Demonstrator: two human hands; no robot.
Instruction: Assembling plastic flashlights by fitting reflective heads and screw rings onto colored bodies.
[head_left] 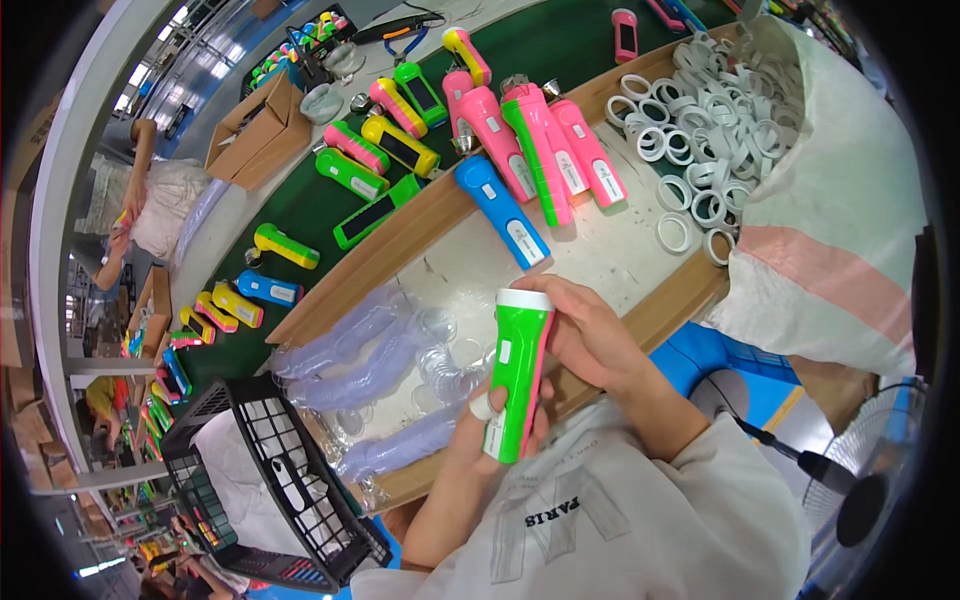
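In front of my shirt I hold a green and pink flashlight [515,370], its wide head up. A white ring [525,299] sits around that head. My left hand [482,430] is wrapped round the handle's lower part, and something small and white shows at its thumb. My right hand [588,335] grips the head, fingers at the ring's edge. Beyond them a blue flashlight [500,212] lies in the cardboard tray [690,285]. Several pink and green flashlights [545,155] lie beside it, some without a ring. Many loose white rings [715,120] are heaped at the tray's right end.
Clear plastic sleeves [375,350] lie in the tray's left part. Behind runs a green belt [290,215] with flashlights on it. A black crate [270,480] stands at left, a white sack [830,200] and a fan [865,500] at right. A person's arm [140,170] shows far left.
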